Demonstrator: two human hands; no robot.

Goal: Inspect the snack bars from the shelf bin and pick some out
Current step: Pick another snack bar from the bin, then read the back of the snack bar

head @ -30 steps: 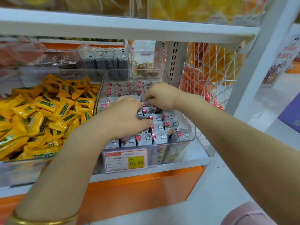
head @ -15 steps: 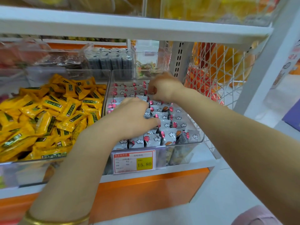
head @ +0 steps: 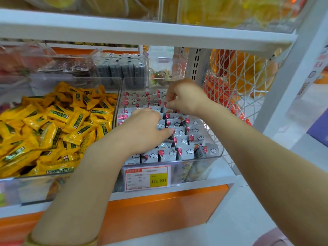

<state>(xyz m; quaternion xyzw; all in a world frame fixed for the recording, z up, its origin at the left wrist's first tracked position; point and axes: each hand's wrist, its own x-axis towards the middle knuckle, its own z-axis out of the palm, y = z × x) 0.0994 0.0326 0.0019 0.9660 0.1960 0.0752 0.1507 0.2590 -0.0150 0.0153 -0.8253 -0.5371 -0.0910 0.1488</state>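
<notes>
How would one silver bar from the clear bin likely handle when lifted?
Probably light: the bars are small next to the left hand. The glossy wrap looks slippery, and its crimped ends likely flex. Pulling one may tilt neighbours, since they stand packed in rows in the bin.

Clear bin [head: 142,84] open on top, upper shelf [head: 142,31] overhead (wire basket [head: 236,82] just beside, right)

I see small snack bars [head: 184,151], silver-grey wrappers w/ white clouds + red marks, stood on edge in tight rows, filling the clear plastic shelf bin [head: 219,150] approx to its rim.
</notes>
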